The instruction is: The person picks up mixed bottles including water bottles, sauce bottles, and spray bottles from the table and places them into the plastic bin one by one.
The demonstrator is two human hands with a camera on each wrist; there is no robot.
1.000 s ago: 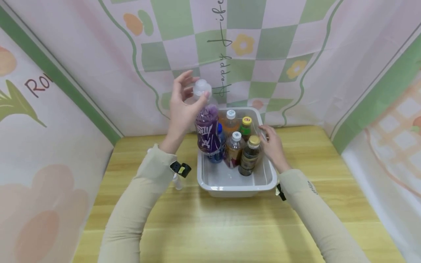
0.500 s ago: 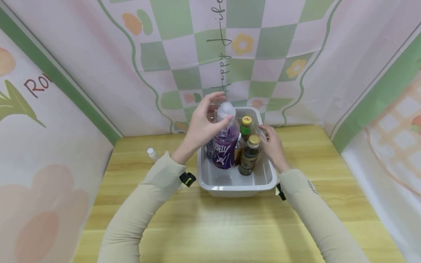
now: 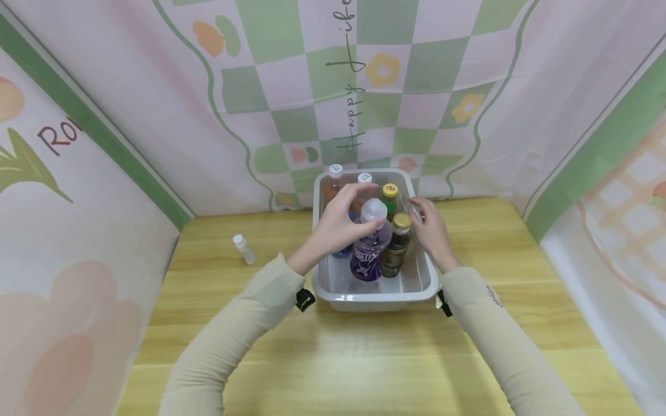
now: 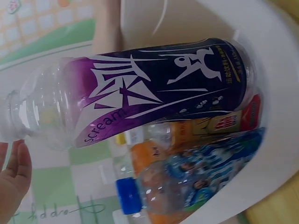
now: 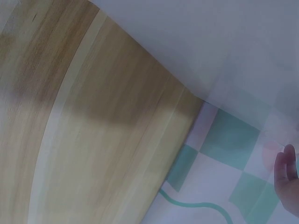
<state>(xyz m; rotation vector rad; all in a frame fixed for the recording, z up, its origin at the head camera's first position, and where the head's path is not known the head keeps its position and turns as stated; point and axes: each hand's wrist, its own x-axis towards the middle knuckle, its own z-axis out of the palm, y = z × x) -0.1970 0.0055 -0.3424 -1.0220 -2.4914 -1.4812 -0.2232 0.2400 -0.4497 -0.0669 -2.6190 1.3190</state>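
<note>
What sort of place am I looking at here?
Probably a small makeshift indoor booth: printed fabric screens three sides of a wood-grain table, where a whitish tub holds drink bottles.

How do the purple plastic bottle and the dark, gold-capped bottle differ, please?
The purple plastic bottle has a domed, translucent cap; the dark, gold-capped bottle has a flat one. The purple bottle looks wider than the dark one. The left hand holds the purple bottle; no hand holds the dark one. Both are roughly upright inside the pale plastic tub.
</note>
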